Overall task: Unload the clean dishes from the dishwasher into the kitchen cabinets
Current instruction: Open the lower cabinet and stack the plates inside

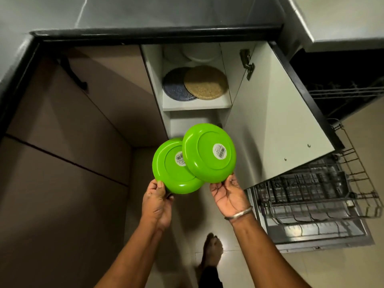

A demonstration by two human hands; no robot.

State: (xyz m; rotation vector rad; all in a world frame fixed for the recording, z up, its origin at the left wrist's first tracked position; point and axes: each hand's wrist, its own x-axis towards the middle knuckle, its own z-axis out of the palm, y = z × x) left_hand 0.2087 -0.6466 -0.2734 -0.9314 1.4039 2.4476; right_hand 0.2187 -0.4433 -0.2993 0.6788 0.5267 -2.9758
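The left grip (158, 201) is clamped on the lower rim of the left green plate (173, 175), thumb on top. The right grip (227, 194), palm up, pinches the rim of the right green plate (204, 161), which overlaps the first. Both are glossy, bright green plastic, undersides towards the camera, each with a raised foot ring and a white barcode sticker (219, 150). They hang before the open cabinet (154, 80), below the shelf holding a blue mat (174, 89) and a cork mat (204, 82); the dishwasher rack (311, 190) stands to the right.
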